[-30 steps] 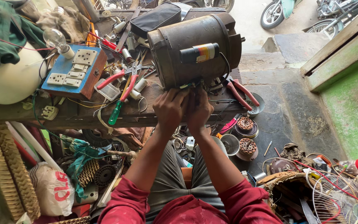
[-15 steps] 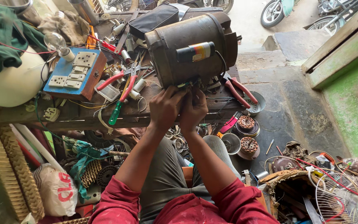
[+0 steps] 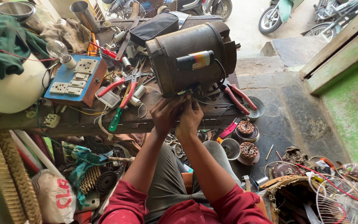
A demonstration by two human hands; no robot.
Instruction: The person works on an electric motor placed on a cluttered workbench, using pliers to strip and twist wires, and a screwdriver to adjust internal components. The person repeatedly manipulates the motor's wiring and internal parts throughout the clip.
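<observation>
Red sleeves frame the bottom of my view, and both forearms run up from them to meet at the near edge of the wooden bench (image 3: 83, 120). My left hand (image 3: 165, 113) and right hand (image 3: 189, 116) are pressed together, fingertips bunched on the thin wires (image 3: 187, 92) that hang from the underside of the dark electric motor (image 3: 187, 62); I cannot tell which fingers actually pinch a strand. Compared with a second ago my hands have barely shifted. They are still at the same spot below the casing, only my head has dipped closer, so the work at those leads is ongoing rather than finished. The motor lies on its side on the bench, a black cylinder with a coloured band (image 3: 195, 60) strapped along its top. Left of my hands lie red-handled pliers (image 3: 121, 89) and a green-handled screwdriver (image 3: 116, 118), then a blue switchboard (image 3: 77, 81). Farther off, parked two-wheelers stand on the pale street.
</observation>
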